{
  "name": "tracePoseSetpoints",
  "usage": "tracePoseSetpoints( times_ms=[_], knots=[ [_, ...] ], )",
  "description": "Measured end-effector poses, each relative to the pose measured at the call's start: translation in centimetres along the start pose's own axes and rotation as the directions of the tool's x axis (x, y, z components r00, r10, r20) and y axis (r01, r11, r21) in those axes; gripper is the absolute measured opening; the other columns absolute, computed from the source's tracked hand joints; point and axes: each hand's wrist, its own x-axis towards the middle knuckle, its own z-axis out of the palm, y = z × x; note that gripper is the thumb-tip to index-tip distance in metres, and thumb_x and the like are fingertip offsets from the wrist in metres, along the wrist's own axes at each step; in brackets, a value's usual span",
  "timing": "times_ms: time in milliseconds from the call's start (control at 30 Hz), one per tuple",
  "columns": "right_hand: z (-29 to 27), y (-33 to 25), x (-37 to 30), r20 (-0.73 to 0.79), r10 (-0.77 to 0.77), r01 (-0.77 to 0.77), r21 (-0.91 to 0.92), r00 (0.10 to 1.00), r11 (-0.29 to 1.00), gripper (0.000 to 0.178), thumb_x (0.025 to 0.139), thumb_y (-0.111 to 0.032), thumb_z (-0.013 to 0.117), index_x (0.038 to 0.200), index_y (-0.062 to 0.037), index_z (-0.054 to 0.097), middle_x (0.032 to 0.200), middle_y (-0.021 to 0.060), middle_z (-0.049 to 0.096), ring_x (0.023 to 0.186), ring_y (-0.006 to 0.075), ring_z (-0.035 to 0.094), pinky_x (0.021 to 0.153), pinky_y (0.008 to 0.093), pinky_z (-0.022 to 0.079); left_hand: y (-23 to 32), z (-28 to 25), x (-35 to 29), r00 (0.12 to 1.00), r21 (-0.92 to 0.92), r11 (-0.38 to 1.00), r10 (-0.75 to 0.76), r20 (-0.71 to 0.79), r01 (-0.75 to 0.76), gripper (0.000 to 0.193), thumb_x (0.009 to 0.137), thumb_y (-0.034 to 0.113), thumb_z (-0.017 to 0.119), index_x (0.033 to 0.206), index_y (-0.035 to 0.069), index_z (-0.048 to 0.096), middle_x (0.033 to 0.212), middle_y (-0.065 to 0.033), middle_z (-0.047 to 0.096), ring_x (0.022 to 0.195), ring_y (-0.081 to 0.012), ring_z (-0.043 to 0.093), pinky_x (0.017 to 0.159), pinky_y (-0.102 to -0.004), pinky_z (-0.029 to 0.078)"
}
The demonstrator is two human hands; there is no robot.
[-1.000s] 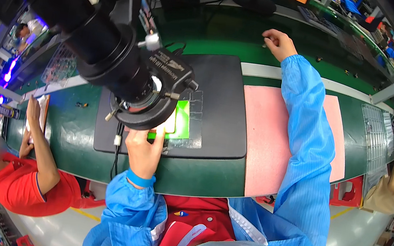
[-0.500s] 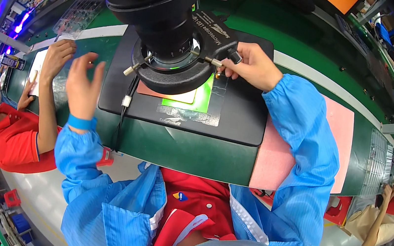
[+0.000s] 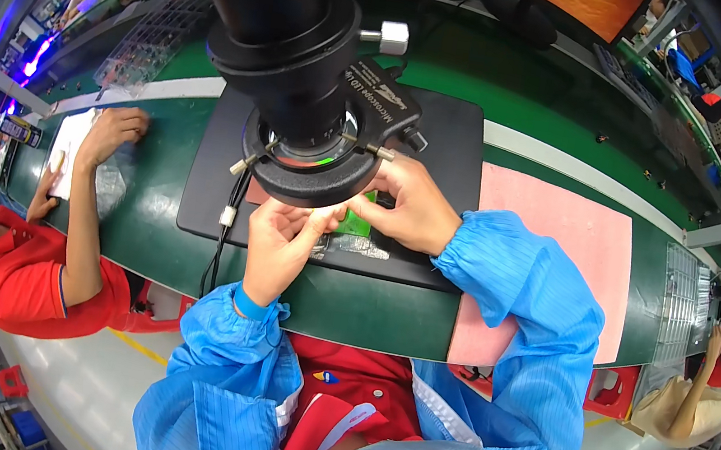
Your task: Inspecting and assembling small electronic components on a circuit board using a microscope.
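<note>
Both my hands meet just under the round ring light (image 3: 311, 184) of a black microscope (image 3: 284, 42). My left hand (image 3: 283, 244) has its thumb and fingers drawn together below the near rim of the ring. From the right, my right hand (image 3: 410, 209) reaches in with thumb and fingers pinched, its fingertips close to the left ones. Whatever is between the fingers is too small or hidden to make out. Beneath them a bright green sheet (image 3: 354, 221) and a clear film (image 3: 362, 247) lie on the black microscope base (image 3: 441, 167).
A pink mat (image 3: 559, 242) lies right of the base on the green table (image 3: 349, 310). Black cables (image 3: 216, 247) hang at the base's left side. At the left sits a co-worker in a red shirt (image 3: 35, 273). A wire rack (image 3: 677, 294) stands at the right.
My left hand has come from the open air at the left to under the ring light. My right hand has moved from the ring's far right side toward me, beside the left.
</note>
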Motion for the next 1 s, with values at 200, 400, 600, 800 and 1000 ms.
tracePoseSetpoints(
  times_ms=[200, 400, 600, 800, 1000],
  knots=[
    [0.3, 1.0, 0.5, 0.0, -0.439, 0.374, -0.524, 0.899, 0.765, 0.02, 0.078, -0.004, 0.06, 0.098, -0.0043, 0.058, 0.095, 0.0103, 0.055, 0.092, 0.0298, 0.055, 0.079, 0.0408, 0.045, -0.2, -0.6, 0.0, 0.904, 0.732, 0.642, 0.418, -0.088, -0.226, 0.02, 0.076, -0.002, 0.068, 0.096, -0.001, 0.063, 0.092, -0.0148, 0.067, 0.08, -0.0271, 0.066, 0.071, -0.0347, 0.05],
    [0.1, 1.4, 0.5, 0.048, -0.309, 0.266, -0.645, 0.95, 0.717, 0.028, 0.076, -0.003, 0.063, 0.103, -0.0046, 0.058, 0.106, 0.0118, 0.057, 0.101, 0.0332, 0.052, 0.085, 0.0428, 0.044, -0.6, -1.3, 0.4, 0.913, 0.795, 0.551, 0.409, 0.008, -0.254, 0.019, 0.074, -0.001, 0.069, 0.093, 0.0, 0.065, 0.09, -0.0153, 0.065, 0.083, -0.0323, 0.063, 0.073, -0.0389, 0.048],
    [0.3, 1.3, 0.2, -0.004, -0.38, 0.279, -0.674, 0.925, 0.685, 0.008, 0.083, -0.012, 0.059, 0.088, -0.0056, 0.06, 0.095, 0.0053, 0.056, 0.093, 0.0233, 0.054, 0.078, 0.0372, 0.041, -0.5, -1.1, 0.4, 0.898, 0.811, 0.494, 0.431, 0.084, -0.313, 0.018, 0.074, 0.001, 0.072, 0.092, 0.001, 0.069, 0.087, -0.0141, 0.067, 0.081, -0.0316, 0.063, 0.074, -0.0376, 0.048],
    [-2.9, 1.1, 1.1, 0.029, -0.424, 0.276, -0.798, 0.905, 0.535, 0.021, 0.076, -0.019, 0.068, 0.095, -0.011, 0.065, 0.099, 0.007, 0.058, 0.094, 0.0264, 0.054, 0.076, 0.0405, 0.043, -0.6, -0.6, 0.5, 0.904, 0.822, 0.509, 0.427, 0.019, -0.257, 0.018, 0.074, 0.002, 0.073, 0.092, 0.001, 0.069, 0.086, -0.0147, 0.067, 0.08, -0.0319, 0.063, 0.074, -0.0376, 0.048],
    [-21.6, 5.5, 0.2, -0.471, -0.139, -0.327, -0.767, 0.871, 0.552, 0.032, 0.077, -0.024, 0.071, 0.104, -0.0082, 0.068, 0.113, 0.0191, 0.06, 0.105, 0.0377, 0.057, 0.091, 0.041, 0.048, -0.2, -0.6, 0.3, 0.901, 0.838, 0.48, 0.433, 0.033, -0.261, 0.017, 0.075, 0.003, 0.073, 0.091, 0.0, 0.069, 0.085, -0.015, 0.067, 0.079, -0.0325, 0.063, 0.074, -0.0378, 0.047]
  ],
)
